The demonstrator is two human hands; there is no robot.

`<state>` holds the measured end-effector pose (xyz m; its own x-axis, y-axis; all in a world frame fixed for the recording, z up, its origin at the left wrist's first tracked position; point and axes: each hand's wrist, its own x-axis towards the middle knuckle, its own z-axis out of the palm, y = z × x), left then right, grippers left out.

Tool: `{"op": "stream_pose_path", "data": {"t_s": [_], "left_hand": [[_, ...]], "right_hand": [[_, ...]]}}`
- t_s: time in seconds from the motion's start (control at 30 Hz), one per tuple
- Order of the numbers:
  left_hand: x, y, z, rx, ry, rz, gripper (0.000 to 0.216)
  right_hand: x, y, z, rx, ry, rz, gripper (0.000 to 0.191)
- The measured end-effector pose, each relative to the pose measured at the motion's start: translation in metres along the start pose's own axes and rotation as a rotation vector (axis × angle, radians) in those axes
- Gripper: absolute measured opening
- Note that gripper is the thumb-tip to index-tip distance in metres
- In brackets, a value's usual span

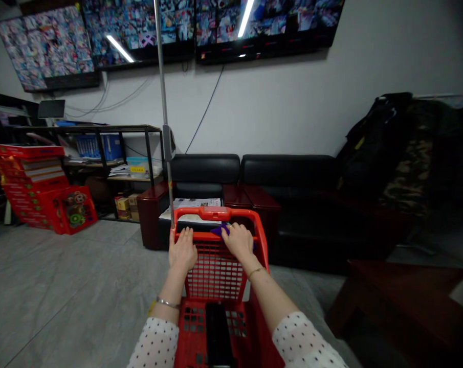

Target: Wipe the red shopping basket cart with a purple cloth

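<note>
The red plastic mesh trolley basket (pixel 216 276) stands just before us, our left hand (pixel 182 251) clasping its top rail, our right hand (pixel 239 243) gripping a purple cloth (pixel 218 230) against that rail, a black leather sofa (pixel 288 176) beyond.

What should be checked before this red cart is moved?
1. Grip of left hand on the top bar of the red cart: ok.
2. Grip of right hand, over a purple cloth on the bar: ok.
3. Way ahead: black sofa and side table stand close in front: not ok.
4. Bare floor to the left: ok.
5. State of the wheels: hidden, cannot tell.
6. Upright metal pole at the cart's left corner: ok.
</note>
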<state>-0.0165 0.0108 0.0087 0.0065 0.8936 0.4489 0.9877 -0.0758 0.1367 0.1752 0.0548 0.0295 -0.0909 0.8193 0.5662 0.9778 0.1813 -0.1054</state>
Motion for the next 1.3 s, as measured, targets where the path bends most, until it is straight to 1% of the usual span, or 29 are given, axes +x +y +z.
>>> {"op": "stream_pose_path", "data": {"t_s": [0.07, 0.13, 0.17, 0.2, 0.27, 0.33, 0.37, 0.43, 0.53, 0.63, 0.7, 0.8, 0.83, 0.87, 0.93, 1.0, 1.13, 1.2, 1.23, 1.3], "left_hand": [[0.001, 0.002, -0.001, -0.018, -0.026, -0.010, 0.063], [0.002, 0.004, -0.002, -0.025, -0.037, -0.009, 0.064], [0.002, 0.004, -0.002, -0.023, -0.038, -0.008, 0.064], [0.002, 0.004, -0.003, -0.017, -0.036, -0.005, 0.063], [0.000, 0.004, -0.003, -0.002, -0.034, -0.001, 0.062], [-0.001, 0.002, -0.003, 0.011, -0.031, 0.002, 0.060], [-0.001, 0.001, -0.003, 0.016, -0.030, 0.003, 0.059], [-0.001, 0.000, -0.003, 0.024, -0.025, 0.003, 0.058], [0.002, 0.001, -0.006, 0.029, -0.034, 0.008, 0.057], [-0.003, -0.001, -0.007, 0.041, -0.063, 0.027, 0.059], [-0.015, -0.007, -0.005, 0.045, -0.024, 0.021, 0.067], [-0.043, -0.019, 0.007, 0.001, 0.104, -0.052, 0.085], [-0.051, -0.023, 0.011, -0.026, 0.124, -0.089, 0.091], [-0.058, -0.026, 0.015, -0.057, 0.116, -0.117, 0.097], [-0.066, -0.029, 0.019, -0.106, 0.071, -0.151, 0.104], [-0.066, -0.027, 0.016, -0.120, 0.014, -0.178, 0.105], [-0.062, -0.019, 0.000, -0.081, -0.089, -0.236, 0.102], [-0.061, -0.014, -0.008, -0.053, -0.127, -0.262, 0.101], [-0.062, -0.013, -0.012, -0.039, -0.142, -0.280, 0.099], [-0.063, -0.009, -0.018, -0.019, -0.166, -0.324, 0.096]], "right_hand": [[-0.001, 0.006, 0.000, -0.019, 0.049, 0.121, 0.039], [-0.003, -0.008, 0.002, -0.028, 0.094, 0.193, 0.039], [-0.004, -0.020, 0.004, -0.026, 0.099, 0.192, 0.039], [-0.004, -0.033, 0.005, -0.017, 0.092, 0.157, 0.039], [-0.005, -0.056, 0.008, 0.014, 0.054, 0.020, 0.037], [-0.005, -0.065, 0.009, 0.048, 0.018, -0.124, 0.036], [-0.004, -0.063, 0.008, 0.059, 0.010, -0.167, 0.036], [-0.004, -0.047, 0.006, 0.062, 0.003, -0.172, 0.038], [-0.003, -0.017, 0.000, 0.033, -0.002, -0.054, 0.039], [-0.002, -0.001, -0.004, 0.008, -0.018, 0.017, 0.039], [-0.002, 0.001, -0.004, -0.001, -0.032, 0.008, 0.040], [-0.001, -0.001, 0.000, -0.006, -0.030, -0.011, 0.038], [-0.001, -0.003, 0.002, -0.005, -0.022, -0.003, 0.038], [-0.001, -0.005, 0.004, -0.005, -0.010, 0.013, 0.037], [0.000, -0.016, 0.007, -0.003, 0.016, 0.041, 0.037], [0.001, -0.037, 0.011, 0.012, 0.029, 0.015, 0.037], [0.005, -0.098, 0.015, 0.088, -0.017, -0.196, 0.036], [0.006, -0.121, 0.016, 0.114, -0.042, -0.295, 0.036], [0.006, -0.127, 0.016, 0.120, -0.049, -0.334, 0.036], [0.006, -0.124, 0.016, 0.126, -0.056, -0.388, 0.035]]}}
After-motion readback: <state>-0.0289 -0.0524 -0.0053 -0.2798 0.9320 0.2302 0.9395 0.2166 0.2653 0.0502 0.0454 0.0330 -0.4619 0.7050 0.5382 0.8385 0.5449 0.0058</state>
